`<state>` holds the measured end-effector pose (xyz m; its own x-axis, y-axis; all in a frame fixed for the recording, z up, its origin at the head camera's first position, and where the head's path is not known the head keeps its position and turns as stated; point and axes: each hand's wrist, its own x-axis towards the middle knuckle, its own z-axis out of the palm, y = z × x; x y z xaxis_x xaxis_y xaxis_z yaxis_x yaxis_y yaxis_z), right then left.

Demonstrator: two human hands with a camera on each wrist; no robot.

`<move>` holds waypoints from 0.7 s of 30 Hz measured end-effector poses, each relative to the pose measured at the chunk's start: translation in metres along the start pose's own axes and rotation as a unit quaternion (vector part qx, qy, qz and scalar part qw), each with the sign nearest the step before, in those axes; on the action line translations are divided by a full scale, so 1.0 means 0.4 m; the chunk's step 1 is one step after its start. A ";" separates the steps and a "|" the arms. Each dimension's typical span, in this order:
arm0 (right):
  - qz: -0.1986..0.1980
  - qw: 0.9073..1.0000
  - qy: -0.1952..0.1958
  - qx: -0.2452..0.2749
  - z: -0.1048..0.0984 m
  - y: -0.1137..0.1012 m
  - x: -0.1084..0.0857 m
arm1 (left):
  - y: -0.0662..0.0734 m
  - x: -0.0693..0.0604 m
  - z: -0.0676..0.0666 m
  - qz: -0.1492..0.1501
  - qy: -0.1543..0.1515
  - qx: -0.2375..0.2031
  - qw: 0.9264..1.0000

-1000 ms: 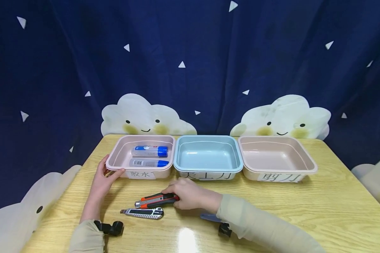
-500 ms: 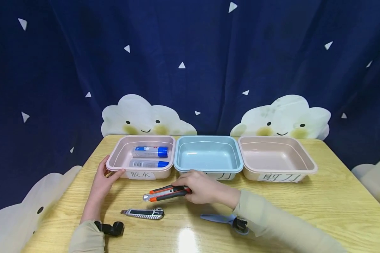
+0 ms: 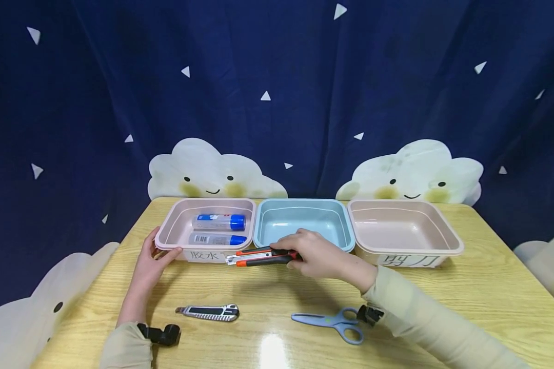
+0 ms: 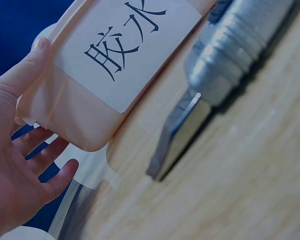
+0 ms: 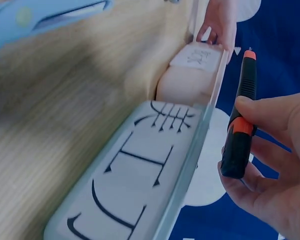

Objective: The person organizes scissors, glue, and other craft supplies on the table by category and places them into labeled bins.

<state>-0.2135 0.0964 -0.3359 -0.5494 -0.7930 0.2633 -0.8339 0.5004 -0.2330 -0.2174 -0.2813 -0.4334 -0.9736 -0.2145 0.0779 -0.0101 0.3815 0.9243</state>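
Observation:
My right hand pinches a black-and-orange utility knife between thumb and fingers. In the head view the knife is in front of the blue bin, its tip pointing left; in the right wrist view the knife appears above the bin's rim. My left hand holds the front left corner of the left pink bin, thumb at the front rim and fingers round the side. Two blue-capped glue bottles lie inside that bin. A silver utility knife lies on the table near my left wrist.
Blue scissors lie on the table beneath my right forearm. Another pink bin stands to the right of the blue one. All three bins carry paper labels in Chinese along the front. A dark blue cloud-patterned curtain hangs behind the wooden table.
My right hand has lifted the black-and-orange utility knife off the table and carried it up and right to the blue bin. The scissors have come into view. My left hand stays in place.

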 end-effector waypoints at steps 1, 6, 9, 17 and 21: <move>0.007 1.000 0.002 0.003 -0.003 0.005 -0.001 | -0.001 0.000 0.000 -0.001 0.000 -0.001 1.000; 0.024 1.000 0.013 0.005 -0.024 0.034 -0.006 | -0.002 0.000 -0.001 0.000 -0.001 -0.008 1.000; 0.028 0.999 0.018 0.001 -0.036 0.054 -0.010 | 0.000 -0.001 -0.002 0.002 -0.001 -0.011 1.000; 0.047 0.999 0.018 -0.001 -0.054 0.107 -0.011 | 0.006 -0.002 -0.005 0.003 0.000 -0.011 1.000; 0.072 0.997 0.020 -0.001 -0.061 0.129 -0.014 | 0.007 -0.003 -0.002 0.006 0.001 -0.018 1.000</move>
<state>-0.2549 0.1350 -0.3265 -0.6654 -0.6980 0.2647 -0.7460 0.6089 -0.2697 -0.2162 -0.2807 -0.4306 -0.9732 -0.2116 0.0904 0.0106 0.3512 0.9362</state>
